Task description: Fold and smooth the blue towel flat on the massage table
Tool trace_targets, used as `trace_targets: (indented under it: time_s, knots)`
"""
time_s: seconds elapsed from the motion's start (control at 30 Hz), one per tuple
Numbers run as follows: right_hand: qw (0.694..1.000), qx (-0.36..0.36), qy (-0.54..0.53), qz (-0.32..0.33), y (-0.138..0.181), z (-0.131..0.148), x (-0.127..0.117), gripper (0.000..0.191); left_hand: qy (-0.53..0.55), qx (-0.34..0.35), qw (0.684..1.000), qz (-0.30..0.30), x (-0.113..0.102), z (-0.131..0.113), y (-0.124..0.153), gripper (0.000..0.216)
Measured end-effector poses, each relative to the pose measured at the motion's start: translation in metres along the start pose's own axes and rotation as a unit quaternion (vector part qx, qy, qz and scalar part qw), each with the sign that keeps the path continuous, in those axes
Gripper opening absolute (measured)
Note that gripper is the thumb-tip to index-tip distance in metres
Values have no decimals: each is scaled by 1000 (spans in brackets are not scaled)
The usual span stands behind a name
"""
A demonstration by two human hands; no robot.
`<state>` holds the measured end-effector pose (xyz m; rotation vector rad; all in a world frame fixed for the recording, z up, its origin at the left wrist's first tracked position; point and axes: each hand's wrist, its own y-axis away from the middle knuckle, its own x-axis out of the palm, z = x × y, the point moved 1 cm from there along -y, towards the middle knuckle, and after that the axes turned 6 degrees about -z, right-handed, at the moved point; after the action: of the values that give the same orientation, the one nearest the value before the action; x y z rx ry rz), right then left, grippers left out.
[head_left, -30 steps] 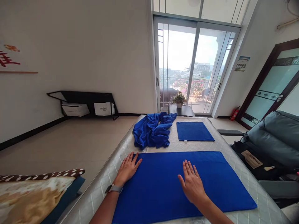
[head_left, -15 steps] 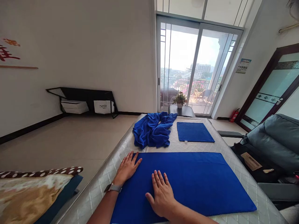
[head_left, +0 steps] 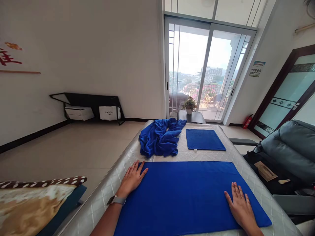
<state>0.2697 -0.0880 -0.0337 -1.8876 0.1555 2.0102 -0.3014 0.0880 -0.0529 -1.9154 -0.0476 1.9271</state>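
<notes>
A large blue towel [head_left: 187, 193] lies spread flat on a pale quilted mattress [head_left: 105, 203]. On the towel's far left corner rests my left hand [head_left: 133, 177], palm down with its fingers apart; a watch is on that wrist. My right hand [head_left: 240, 203] lies flat on the towel's right part, fingers stretched out. Beyond the towel, a crumpled heap of blue towels [head_left: 159, 137] sits at the left. To its right is a smaller blue towel [head_left: 205, 139], laid flat and square, with a white tag at its near edge.
At the lower left is a patterned bedding pile [head_left: 36, 206]. A grey recliner [head_left: 292, 147] stands close on the right, with a brown packet [head_left: 265, 171] on it. A potted plant [head_left: 189, 105] stands on a black chair beyond the mattress, before glass sliding doors.
My right hand has slid from the towel's left-middle to its right part. My left hand stays at the far left corner, almost unmoved.
</notes>
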Motion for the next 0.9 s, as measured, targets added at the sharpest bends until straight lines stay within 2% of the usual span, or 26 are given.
trace_targets:
  time_s: [0.07, 0.13, 0.2, 0.23, 0.33, 0.4, 0.53, 0.63, 0.7, 0.77, 0.9]
  knots:
    - [1000, 16, 1, -16, -3, -36, -1, 75, -1, 4, 1000, 2, -4, -3, 0, 49]
    - [999, 33, 4, -38, -8, -58, -7, 70, -4, 2, 1000, 4, -8, -5, 0, 50]
    - [997, 51, 8, -57, -16, -61, -13, 71, -4, -15, 1000, 7, -10, -6, 0, 51]
    - [997, 53, 10, -62, -21, -53, -16, 74, -3, -25, 1000, 8, -11, -6, 0, 52]
    - [998, 17, 18, -49, -31, 3, -24, 77, 5, -33, 999, 9, -9, -6, -1, 53]
    - [997, -75, 4, -4, -32, 61, -29, 75, 7, -34, 999, 9, -7, -6, -2, 53]
    - [961, -248, -98, 79, -23, 183, -39, 68, 13, -43, 999, 5, -3, -4, -4, 55]
    - [936, -304, -139, 112, -23, 243, -36, 68, 26, -54, 998, -2, 0, -2, -5, 58]
    - [932, -310, -146, 118, -29, 261, -29, 69, 34, -28, 999, -9, 3, 1, -4, 53]
    - [933, -308, -144, 115, -38, 263, -22, 69, 40, -6, 999, -17, 6, 4, -3, 50]
    - [946, -284, -122, 101, -58, 228, -12, 71, 47, -1, 999, -25, 11, 7, -3, 50]
